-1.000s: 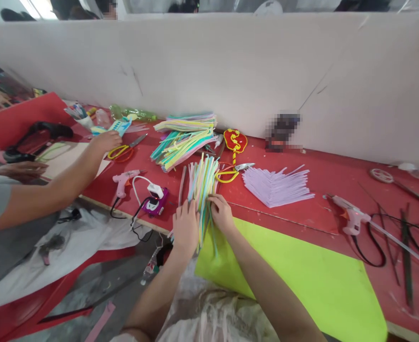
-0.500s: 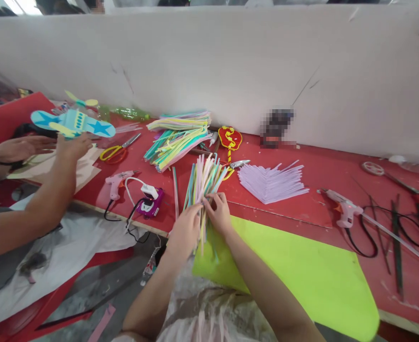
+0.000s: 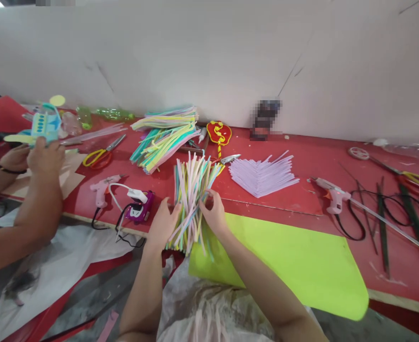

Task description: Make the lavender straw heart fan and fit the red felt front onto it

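A bundle of thin pastel foam strips (image 3: 190,187) lies on the red table (image 3: 302,161), fanned out toward the wall. My left hand (image 3: 163,225) cups its left side with the fingers curled against the strips. My right hand (image 3: 214,213) grips the right side, thumb and fingers pinching several strips. The near ends of the strips stick out past the table edge, over a lime green foam sheet (image 3: 295,261).
A taller pile of coloured strips (image 3: 165,135), a fan of lilac strips (image 3: 261,173), yellow-handled scissors (image 3: 99,156), two glue guns (image 3: 104,187) (image 3: 332,194) and a purple power adapter (image 3: 138,211) lie around. At left, another person's hands (image 3: 40,154) hold a foam toy plane (image 3: 42,124).
The view shifted left and down. My hands gathered the strip bundle and spread it wider. The other person lowered the foam plane and now holds it with both hands.
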Demonstrator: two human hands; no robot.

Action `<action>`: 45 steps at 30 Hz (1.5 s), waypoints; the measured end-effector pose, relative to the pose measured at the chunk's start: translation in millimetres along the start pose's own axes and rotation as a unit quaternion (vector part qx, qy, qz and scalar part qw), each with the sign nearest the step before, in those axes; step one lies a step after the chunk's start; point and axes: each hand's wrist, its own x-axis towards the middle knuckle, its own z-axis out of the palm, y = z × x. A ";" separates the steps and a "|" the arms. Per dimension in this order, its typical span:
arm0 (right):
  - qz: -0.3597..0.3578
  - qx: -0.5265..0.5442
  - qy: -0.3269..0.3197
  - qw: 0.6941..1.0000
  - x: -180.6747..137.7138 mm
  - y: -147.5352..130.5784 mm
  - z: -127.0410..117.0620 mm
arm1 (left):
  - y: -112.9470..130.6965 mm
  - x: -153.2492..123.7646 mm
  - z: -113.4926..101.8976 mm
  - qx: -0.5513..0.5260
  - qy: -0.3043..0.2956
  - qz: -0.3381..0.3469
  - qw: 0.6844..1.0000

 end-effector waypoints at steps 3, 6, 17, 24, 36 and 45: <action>0.024 0.020 0.006 0.999 -2.4 -1.0 -1.3 | 1.2 6.6 5.4 -0.044 -0.008 0.012 0.999; 0.026 0.025 0.007 0.999 -5.0 -3.9 -5.3 | -0.3 15.3 12.4 -0.109 -0.030 0.025 0.993; 0.120 0.152 -0.041 0.980 -18.6 -15.1 -16.0 | 30.7 -5.1 30.1 -0.116 0.020 0.142 0.983; 0.156 0.245 0.008 0.957 -17.9 -9.5 -19.0 | 55.1 -27.6 52.8 -0.044 0.001 0.234 0.971; 0.216 0.300 0.027 0.929 -19.2 -7.4 -19.0 | 56.2 -25.5 51.5 -0.101 0.001 0.149 0.984; 0.203 0.289 0.026 0.935 -20.5 -7.7 -18.5 | 52.9 -16.4 46.8 -0.129 0.015 0.149 0.980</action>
